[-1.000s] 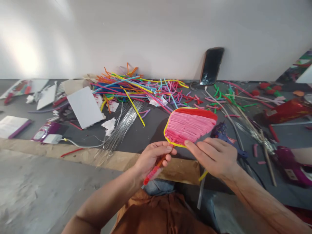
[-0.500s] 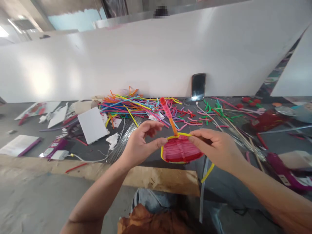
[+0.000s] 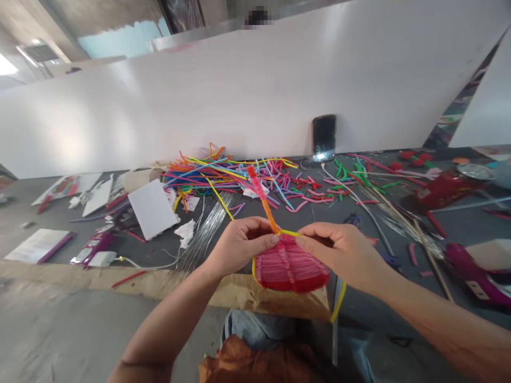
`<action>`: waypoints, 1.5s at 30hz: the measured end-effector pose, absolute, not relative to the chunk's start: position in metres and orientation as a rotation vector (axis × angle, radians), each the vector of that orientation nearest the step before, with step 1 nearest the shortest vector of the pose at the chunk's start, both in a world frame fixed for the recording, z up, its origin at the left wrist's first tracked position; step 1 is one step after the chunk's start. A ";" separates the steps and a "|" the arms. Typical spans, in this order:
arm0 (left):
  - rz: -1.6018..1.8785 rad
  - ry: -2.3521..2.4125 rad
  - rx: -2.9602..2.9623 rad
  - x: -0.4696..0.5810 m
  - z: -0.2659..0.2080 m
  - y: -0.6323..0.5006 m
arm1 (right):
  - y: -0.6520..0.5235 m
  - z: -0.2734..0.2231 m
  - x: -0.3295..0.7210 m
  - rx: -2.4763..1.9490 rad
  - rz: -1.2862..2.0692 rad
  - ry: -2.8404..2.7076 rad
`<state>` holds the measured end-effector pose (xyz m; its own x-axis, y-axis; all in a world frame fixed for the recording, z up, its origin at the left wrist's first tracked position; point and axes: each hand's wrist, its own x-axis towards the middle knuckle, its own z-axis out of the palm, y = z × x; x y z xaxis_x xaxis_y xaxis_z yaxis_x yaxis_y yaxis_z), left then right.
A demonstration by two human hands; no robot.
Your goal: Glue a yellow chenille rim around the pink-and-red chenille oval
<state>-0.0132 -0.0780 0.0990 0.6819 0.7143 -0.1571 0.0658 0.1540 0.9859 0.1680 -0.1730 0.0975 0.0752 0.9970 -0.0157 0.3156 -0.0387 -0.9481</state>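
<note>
Between my two hands is a pink-and-red pipe-cleaner piece [image 3: 293, 266], rounded and ribbed, with an orange-and-pink stem [image 3: 262, 198] rising from its top. A yellow pipe cleaner [image 3: 339, 301] runs along its edge, and a loose end hangs below my right hand. My left hand [image 3: 249, 242] is closed, thumb and fingers pinching the piece beside the stem's base. My right hand [image 3: 339, 247] pinches the yellow pipe cleaner against the top edge, just right of the stem. The fingertips behind the piece are hidden.
A pile of coloured pipe cleaners [image 3: 215, 170] lies at the back, with thin wires [image 3: 209, 229] in front. A phone [image 3: 324, 138] leans on the white board [image 3: 223, 96]. Purple glue guns [image 3: 93, 246] lie left and right; a red can [image 3: 455, 186] is at right.
My left hand has closed onto the piece beside the stem; before, its fingers were apart. The piece has come slightly lower and left, and its stem tilts more to the left.
</note>
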 end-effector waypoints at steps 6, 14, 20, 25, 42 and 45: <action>0.484 0.766 1.326 -0.016 0.090 -0.076 | -0.173 0.093 0.166 -1.501 1.022 -1.404; 0.496 0.774 1.393 -0.019 0.083 -0.075 | -0.171 0.084 0.166 -1.531 1.009 -1.464; 0.463 0.775 1.351 -0.020 0.077 -0.074 | -0.172 0.073 0.168 -1.466 0.747 -1.671; 0.419 0.739 1.268 -0.024 0.072 -0.072 | -0.169 0.074 0.171 -1.440 0.698 -1.783; 0.252 0.734 1.062 -0.044 0.035 -0.063 | -0.174 0.037 0.145 -1.607 1.020 -1.623; 0.244 0.683 1.023 -0.042 0.029 -0.060 | -0.174 0.033 0.145 -1.651 1.042 -1.614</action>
